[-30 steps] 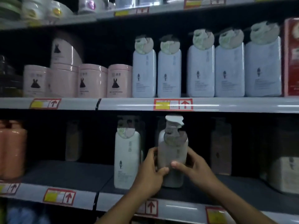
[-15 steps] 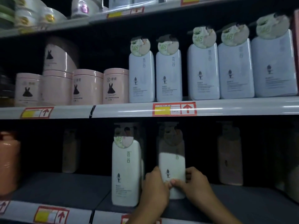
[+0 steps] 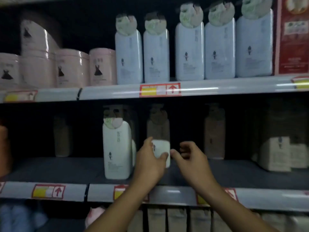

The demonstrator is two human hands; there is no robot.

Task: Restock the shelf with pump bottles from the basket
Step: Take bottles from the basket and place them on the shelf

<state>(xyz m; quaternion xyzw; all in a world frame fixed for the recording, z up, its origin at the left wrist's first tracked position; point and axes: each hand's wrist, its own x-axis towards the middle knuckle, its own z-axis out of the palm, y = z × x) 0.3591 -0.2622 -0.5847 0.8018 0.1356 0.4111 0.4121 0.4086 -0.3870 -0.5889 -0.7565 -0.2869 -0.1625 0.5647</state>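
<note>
1. The pump bottle (image 3: 159,149) stands upright on the dark middle shelf (image 3: 66,169), set back from the front edge, its upper half lost in shadow (only the lower white part catches light).
2. The left hand (image 3: 148,162) has its thumb and fingers wrapped round the bottle's lower left side, closed on it.
3. The right hand (image 3: 192,158) sits at 3 o'clock from the bottle, fingers curled and half open, holding nothing; its thumb tip is just beside the bottle's right edge, and whether it touches cannot be told.
4. A taller white bottle (image 3: 117,149) stands at 9 o'clock from the held one, nearer the shelf front, just beside the left hand.
5. Dimmer bottles stand further back, one (image 3: 214,131) at 3 o'clock.
6. On the upper shelf (image 3: 217,88), at 12 o'clock, runs a row of pale blue bottles (image 3: 156,56), with pink tubs (image 3: 102,67) at 10 o'clock.
</note>
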